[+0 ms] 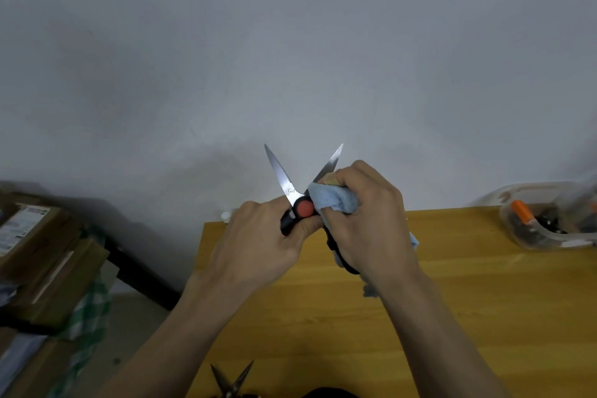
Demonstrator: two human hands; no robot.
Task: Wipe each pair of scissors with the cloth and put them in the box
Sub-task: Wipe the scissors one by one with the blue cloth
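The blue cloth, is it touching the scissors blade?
Touching. The head view shows the blue cloth wrapped by the right hand around one blade of the open scissors, near the red pivot.

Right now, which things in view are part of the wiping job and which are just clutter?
Job: open scissors held by the left hand; blue cloth in the right hand; clear box at far right; second scissors on the table.

Clutter: cardboard boxes; checked cloth.
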